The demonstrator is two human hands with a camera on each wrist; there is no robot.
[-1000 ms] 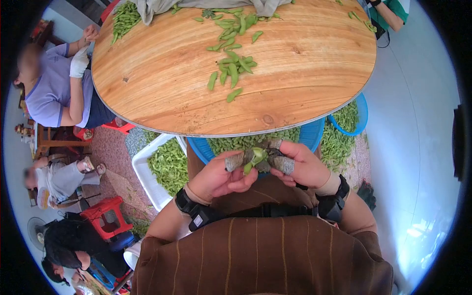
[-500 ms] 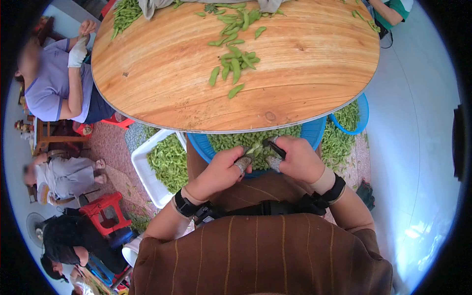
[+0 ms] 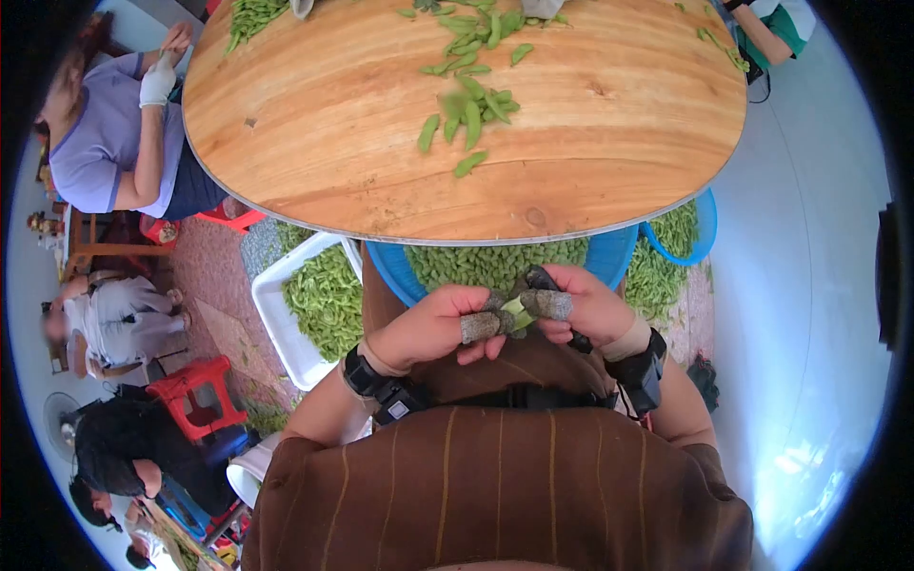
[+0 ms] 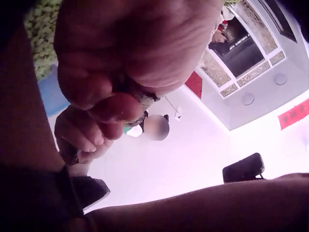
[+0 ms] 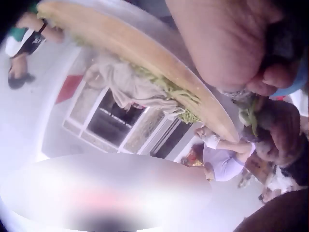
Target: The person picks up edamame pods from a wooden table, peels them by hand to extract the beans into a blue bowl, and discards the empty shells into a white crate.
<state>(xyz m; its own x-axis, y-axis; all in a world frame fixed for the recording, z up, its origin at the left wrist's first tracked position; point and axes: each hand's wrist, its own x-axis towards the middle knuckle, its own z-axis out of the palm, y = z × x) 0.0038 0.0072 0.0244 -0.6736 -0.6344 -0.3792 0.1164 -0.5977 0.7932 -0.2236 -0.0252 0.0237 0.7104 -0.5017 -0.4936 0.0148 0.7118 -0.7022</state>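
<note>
In the head view, a green soybean pod (image 3: 517,311) is pinched between both hands at the near side of the blue basin (image 3: 400,276). My left hand (image 3: 433,325) grips its left end with a thumb and fingers, some in grey wraps. The right hand (image 3: 586,309) meets the pod from the other side, with a grey-wrapped thumb. A black-handled tool (image 3: 541,278) lies in the right hand's grip; its working end is hidden. Shelled green beans (image 3: 495,262) fill the basin. The right wrist view shows the pod (image 5: 250,116) between the fingertips.
A round wooden table (image 3: 333,162) stands ahead with loose pods (image 3: 473,114) on it. At the left is a white tray (image 3: 278,303) of pods; at the right, a blue basket (image 3: 706,233) lies by heaped pods (image 3: 671,271). Other people sit at the left, near a red stool (image 3: 198,395).
An opened pod showed between the hands at first. Half a second ago they were turned down over the basin; now they are drawn together, pinching a pod nearer the lap.
</note>
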